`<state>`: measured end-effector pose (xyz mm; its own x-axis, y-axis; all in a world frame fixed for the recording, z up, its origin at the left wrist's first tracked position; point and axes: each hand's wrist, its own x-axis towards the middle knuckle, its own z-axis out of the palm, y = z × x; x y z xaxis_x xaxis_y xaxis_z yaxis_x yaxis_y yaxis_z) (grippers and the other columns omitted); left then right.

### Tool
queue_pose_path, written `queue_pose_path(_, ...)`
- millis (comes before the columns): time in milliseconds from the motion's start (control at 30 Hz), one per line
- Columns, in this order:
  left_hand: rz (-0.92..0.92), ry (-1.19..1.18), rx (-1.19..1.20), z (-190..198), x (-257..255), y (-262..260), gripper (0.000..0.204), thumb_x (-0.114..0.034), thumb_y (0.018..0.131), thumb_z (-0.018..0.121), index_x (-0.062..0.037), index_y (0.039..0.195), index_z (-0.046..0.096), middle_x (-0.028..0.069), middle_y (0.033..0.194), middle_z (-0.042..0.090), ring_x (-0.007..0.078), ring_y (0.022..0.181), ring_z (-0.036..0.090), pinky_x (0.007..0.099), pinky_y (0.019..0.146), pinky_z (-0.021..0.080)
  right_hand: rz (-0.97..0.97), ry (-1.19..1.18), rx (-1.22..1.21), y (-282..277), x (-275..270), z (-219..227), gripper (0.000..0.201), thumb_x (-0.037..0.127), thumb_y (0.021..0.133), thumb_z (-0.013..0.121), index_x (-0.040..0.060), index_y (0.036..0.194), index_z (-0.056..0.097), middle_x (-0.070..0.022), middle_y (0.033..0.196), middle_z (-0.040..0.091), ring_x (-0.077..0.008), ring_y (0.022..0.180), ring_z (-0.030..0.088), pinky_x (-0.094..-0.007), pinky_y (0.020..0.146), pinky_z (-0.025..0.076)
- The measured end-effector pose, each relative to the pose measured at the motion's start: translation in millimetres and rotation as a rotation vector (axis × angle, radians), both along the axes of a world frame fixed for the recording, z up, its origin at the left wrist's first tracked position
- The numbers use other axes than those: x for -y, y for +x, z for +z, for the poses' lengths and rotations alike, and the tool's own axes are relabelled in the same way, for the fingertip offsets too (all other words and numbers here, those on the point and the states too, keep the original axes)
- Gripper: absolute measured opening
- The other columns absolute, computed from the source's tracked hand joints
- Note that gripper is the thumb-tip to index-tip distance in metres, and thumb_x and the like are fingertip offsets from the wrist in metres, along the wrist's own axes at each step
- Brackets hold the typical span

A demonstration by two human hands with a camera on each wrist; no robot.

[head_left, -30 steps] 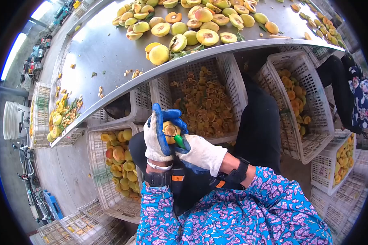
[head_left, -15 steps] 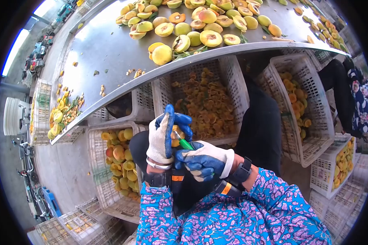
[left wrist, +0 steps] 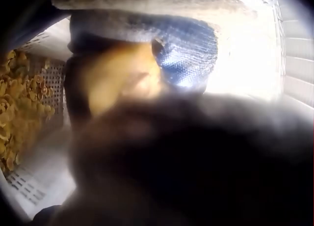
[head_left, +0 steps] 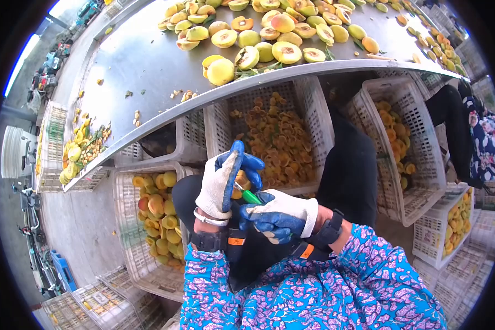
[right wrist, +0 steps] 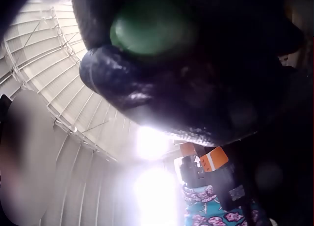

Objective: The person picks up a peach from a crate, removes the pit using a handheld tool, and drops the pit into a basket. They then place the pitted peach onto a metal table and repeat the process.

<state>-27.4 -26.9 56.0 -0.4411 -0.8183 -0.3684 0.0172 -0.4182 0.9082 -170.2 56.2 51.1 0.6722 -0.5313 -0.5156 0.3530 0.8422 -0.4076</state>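
My left hand point(head_left: 225, 179), in a white glove with blue fingers, grips a yellow-orange peach half point(head_left: 241, 181) above my lap. The same peach point(left wrist: 120, 76) fills the blurred left wrist view, wrapped by blue glove fingers point(left wrist: 189, 49). My right hand point(head_left: 275, 215), gloved alike, holds a green-handled tool point(head_left: 251, 196) whose tip is at the fruit. The green handle point(right wrist: 149, 24) shows close up in the right wrist view, held in dark glove fingers.
A metal table point(head_left: 143, 66) carries whole and halved peaches point(head_left: 258, 38). Below it stand white crates: one of pitted halves point(head_left: 275, 143), one of whole peaches point(head_left: 157, 214) at my left, one point(head_left: 401, 143) at the right. Another person point(head_left: 478, 126) sits far right.
Over the last second the left hand turned the peach and lifted its fingers higher. The right hand drew back and down, the green tool now angled up into the fruit.
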Motion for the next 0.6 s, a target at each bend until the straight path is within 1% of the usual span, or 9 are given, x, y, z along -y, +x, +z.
queue_pose_path(100, -0.124, -0.005, -0.009, 5.3, 0.6, -0.1, 0.055, -0.047, 0.094, 0.051, 0.0045, 0.083, 0.067, 0.0117, 0.065, 0.063, 0.0184, 0.057, 0.061, 0.0278, 0.054, 0.049, 0.056, 0.112, 0.425, -10.1, -4.4, -9.1, 0.027, 0.028, 0.096, 0.055, 0.0011, 0.097, 0.055, 0.0071, 0.055, 0.04, -0.0021, 0.04, 0.038, -0.0191, 0.036, 0.029)
queue_pose_path(167, -0.125, 0.024, -0.056, 7.2, -0.2, -0.8, 0.055, -0.047, 0.094, 0.05, 0.0045, 0.084, 0.067, 0.0124, 0.066, 0.064, 0.0188, 0.057, 0.061, 0.0281, 0.056, 0.05, -0.019, 0.159, 0.476, -5.6, -9.3, -7.8, 0.028, 0.028, 0.098, 0.05, 0.0004, 0.099, 0.055, 0.0082, 0.055, 0.037, -0.0021, 0.039, 0.036, -0.0194, 0.036, 0.029)
queue_pose_path(200, -0.123, 0.042, -0.092, 4.9, 1.6, 0.0, 0.053, -0.045, 0.095, 0.049, 0.0049, 0.091, 0.066, 0.0138, 0.068, 0.064, 0.0197, 0.059, 0.062, 0.0296, 0.057, 0.051, -0.062, 0.187, 0.502, -3.4, -10.9, -8.5, 0.028, 0.028, 0.099, 0.048, 0.0002, 0.099, 0.055, 0.0085, 0.054, 0.036, -0.0021, 0.039, 0.034, -0.0195, 0.036, 0.028)
queue_pose_path(267, 0.029, 0.042, -0.208, 5.3, -6.2, -7.2, 0.052, -0.043, 0.097, 0.045, 0.0048, 0.094, 0.064, 0.0136, 0.068, 0.064, 0.0219, 0.058, 0.062, 0.0303, 0.055, 0.051, -0.127, 0.235, 0.606, -0.9, -10.8, -10.5, 0.031, 0.028, 0.1, 0.044, -0.0006, 0.1, 0.056, 0.0084, 0.054, 0.036, -0.0023, 0.037, 0.032, -0.019, 0.036, 0.028)
queue_pose_path(333, 0.109, 0.073, -0.28, 5.7, -9.0, -9.1, 0.046, -0.039, 0.098, 0.045, 0.0045, 0.099, 0.062, 0.0137, 0.066, 0.063, 0.024, 0.058, 0.062, 0.0306, 0.054, 0.051, -0.123, 0.176, 0.592, 0.2, -9.3, -9.4, 0.031, 0.028, 0.1, 0.044, -0.0008, 0.1, 0.056, 0.0083, 0.054, 0.036, -0.0024, 0.037, 0.032, -0.0194, 0.035, 0.028)
queue_pose_path(400, 0.043, 0.136, -0.225, 0.8, -5.5, -0.4, 0.045, -0.037, 0.098, 0.047, 0.0046, 0.098, 0.062, 0.0138, 0.066, 0.063, 0.0237, 0.058, 0.062, 0.0309, 0.055, 0.051, -0.107, 0.15, 0.579, 2.8, -12.0, -12.0, 0.031, 0.028, 0.1, 0.046, -0.0009, 0.1, 0.056, 0.0075, 0.054, 0.037, -0.0028, 0.037, 0.032, -0.02, 0.034, 0.028)
queue_pose_path(467, 0.014, 0.195, -0.171, 0.0, -5.6, 3.2, 0.043, -0.038, 0.095, 0.054, 0.0043, 0.098, 0.064, 0.0114, 0.064, 0.063, 0.019, 0.058, 0.062, 0.0293, 0.054, 0.05, -0.064, 0.04, 0.358, 2.9, -14.5, -8.0, 0.03, 0.029, 0.098, 0.049, -0.0006, 0.1, 0.056, 0.0069, 0.054, 0.038, -0.0031, 0.036, 0.033, -0.0203, 0.034, 0.027)
queue_pose_path(533, -0.094, 0.149, -0.08, -0.2, -1.7, 3.6, 0.044, -0.039, 0.094, 0.055, 0.0044, 0.097, 0.065, 0.0117, 0.064, 0.063, 0.0186, 0.058, 0.062, 0.0286, 0.054, 0.05, -0.018, -0.002, 0.132, 1.9, -12.7, -2.5, 0.03, 0.029, 0.096, 0.054, -0.0002, 0.1, 0.056, 0.0057, 0.053, 0.039, -0.0037, 0.035, 0.032, -0.0204, 0.033, 0.027)
queue_pose_path(600, -0.177, 0.112, 0.033, -2.0, 3.6, -1.2, 0.049, -0.043, 0.094, 0.054, 0.0049, 0.095, 0.066, 0.0124, 0.066, 0.064, 0.0181, 0.058, 0.061, 0.0277, 0.055, 0.05, -0.011, 0.063, 0.273, -4.7, -11.0, -6.9, 0.03, 0.028, 0.097, 0.053, -0.0017, 0.1, 0.056, 0.0059, 0.053, 0.038, -0.0039, 0.036, 0.034, -0.0205, 0.034, 0.027)
